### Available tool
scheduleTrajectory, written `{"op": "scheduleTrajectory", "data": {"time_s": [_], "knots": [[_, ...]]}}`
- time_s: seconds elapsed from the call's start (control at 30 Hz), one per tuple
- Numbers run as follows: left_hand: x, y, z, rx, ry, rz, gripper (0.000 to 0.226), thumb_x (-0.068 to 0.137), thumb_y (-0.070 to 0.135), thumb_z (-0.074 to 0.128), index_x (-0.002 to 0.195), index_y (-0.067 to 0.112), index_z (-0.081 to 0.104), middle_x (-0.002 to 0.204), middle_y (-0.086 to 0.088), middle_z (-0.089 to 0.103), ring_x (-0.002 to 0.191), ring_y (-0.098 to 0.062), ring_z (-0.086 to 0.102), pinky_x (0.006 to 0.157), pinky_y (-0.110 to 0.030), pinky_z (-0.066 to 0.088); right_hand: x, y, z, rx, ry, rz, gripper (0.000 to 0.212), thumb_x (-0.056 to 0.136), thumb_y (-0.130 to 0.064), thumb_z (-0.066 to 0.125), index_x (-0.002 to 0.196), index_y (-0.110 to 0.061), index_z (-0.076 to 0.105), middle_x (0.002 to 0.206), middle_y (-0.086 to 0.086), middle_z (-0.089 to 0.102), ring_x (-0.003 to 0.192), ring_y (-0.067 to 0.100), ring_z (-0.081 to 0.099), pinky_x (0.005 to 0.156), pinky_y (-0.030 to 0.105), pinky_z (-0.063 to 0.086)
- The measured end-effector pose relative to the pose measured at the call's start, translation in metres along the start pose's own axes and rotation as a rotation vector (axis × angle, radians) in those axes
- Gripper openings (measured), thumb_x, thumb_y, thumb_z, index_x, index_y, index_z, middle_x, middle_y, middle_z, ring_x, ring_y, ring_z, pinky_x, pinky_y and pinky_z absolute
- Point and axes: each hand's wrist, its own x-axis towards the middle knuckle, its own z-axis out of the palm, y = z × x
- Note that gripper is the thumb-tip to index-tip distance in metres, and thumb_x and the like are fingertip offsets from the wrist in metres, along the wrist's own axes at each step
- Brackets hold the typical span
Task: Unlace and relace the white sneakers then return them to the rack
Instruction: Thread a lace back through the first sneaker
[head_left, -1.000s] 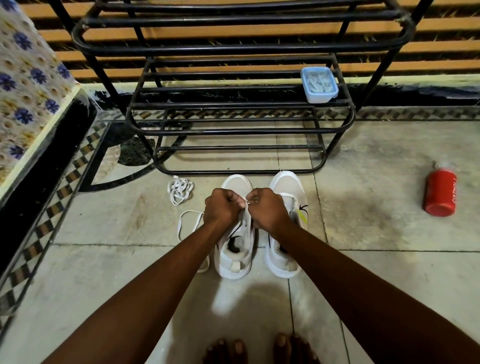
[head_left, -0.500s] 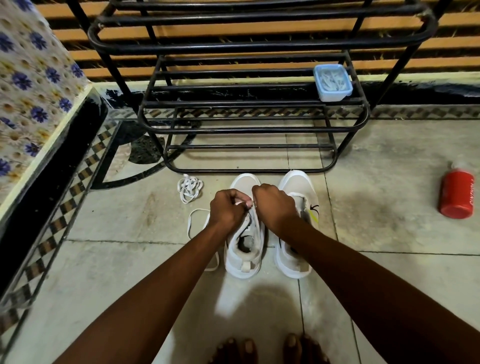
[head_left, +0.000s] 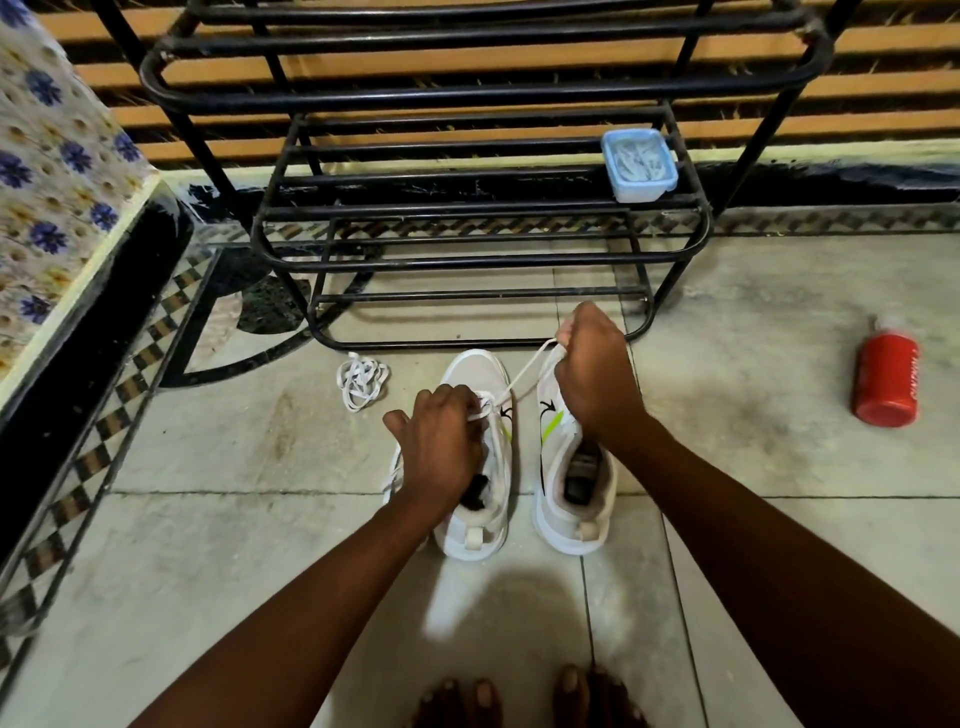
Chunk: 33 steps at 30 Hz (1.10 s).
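Observation:
Two white sneakers stand side by side on the floor, toes toward the black rack (head_left: 483, 93). My left hand (head_left: 441, 441) rests over the eyelets of the left sneaker (head_left: 475, 374) and grips its lace there. My right hand (head_left: 592, 374) is raised above the toe of the right sneaker (head_left: 576, 499) and pinches the end of a white lace (head_left: 524, 371), drawn taut from the left sneaker. The right sneaker shows no lace. A loose bundled lace (head_left: 361, 382) lies on the floor left of the shoes.
A small blue lidded box (head_left: 639, 163) sits on the rack's lower shelf at the right. A red bottle (head_left: 885, 379) lies on the tiles to the right. A floral-covered ledge (head_left: 57, 208) borders the left. My bare toes (head_left: 524, 696) show at the bottom edge.
My right hand has moved up and to the right, pulling the lace out taut from the left sneaker. My left hand has stayed on the shoe. The camera has moved closer.

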Motion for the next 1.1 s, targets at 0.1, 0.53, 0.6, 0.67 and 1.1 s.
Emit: {"op": "scheduleTrajectory", "data": {"time_s": [0.1, 0.53, 0.6, 0.67, 1.1], "knots": [[-0.001, 0.001, -0.003, 0.035, 0.006, -0.024, 0.044, 0.078, 0.012, 0.069, 0.116, 0.033, 0.062, 0.110, 0.008, 0.064, 0.108, -0.022, 0.055, 0.076, -0.039, 0.020, 0.000, -0.004, -0.005, 0.730, -0.041, 0.371, 0.013, 0.091, 0.006, 0.041, 0.093, -0.006, 0.046, 0.096, 0.017, 0.071, 0.088, 0.032, 0.072, 0.084, 0.042, 0.057], [0.000, 0.001, -0.003, 0.043, -0.031, -0.086, 0.033, 0.075, 0.014, 0.062, 0.099, 0.036, 0.071, 0.087, 0.007, 0.063, 0.087, -0.018, 0.063, 0.075, -0.039, 0.021, 0.016, 0.007, -0.024, -0.632, -0.686, -0.539, 0.011, 0.089, -0.014, 0.058, 0.097, -0.009, 0.064, 0.106, 0.010, 0.055, 0.101, 0.030, 0.056, 0.069, 0.034, 0.042], [0.000, -0.001, -0.002, 0.033, -0.029, -0.100, 0.032, 0.079, 0.018, 0.060, 0.102, 0.038, 0.070, 0.082, 0.006, 0.068, 0.083, -0.019, 0.066, 0.076, -0.039, 0.022, 0.003, 0.006, -0.014, -0.700, -0.598, -0.608, 0.009, 0.078, -0.007, 0.067, 0.087, -0.008, 0.067, 0.103, 0.008, 0.057, 0.101, 0.030, 0.056, 0.064, 0.034, 0.044], [-0.001, -0.003, -0.002, 0.030, -0.018, -0.116, 0.033, 0.083, 0.022, 0.057, 0.108, 0.041, 0.070, 0.081, 0.004, 0.072, 0.083, -0.020, 0.067, 0.076, -0.039, 0.021, -0.002, 0.006, -0.009, -0.544, -0.333, -0.607, 0.016, 0.066, -0.007, 0.075, 0.076, -0.009, 0.063, 0.092, 0.008, 0.055, 0.087, 0.030, 0.054, 0.057, 0.033, 0.038], [0.001, -0.004, -0.003, 0.131, 0.029, -0.130, 0.021, 0.086, 0.041, 0.068, 0.106, 0.041, 0.075, 0.098, 0.007, 0.069, 0.100, -0.022, 0.059, 0.079, -0.041, 0.023, 0.008, 0.001, -0.008, -0.018, -0.384, -0.234, 0.015, 0.090, -0.008, 0.050, 0.086, -0.017, 0.038, 0.075, 0.004, 0.059, 0.062, 0.031, 0.058, 0.055, 0.043, 0.051]]}}
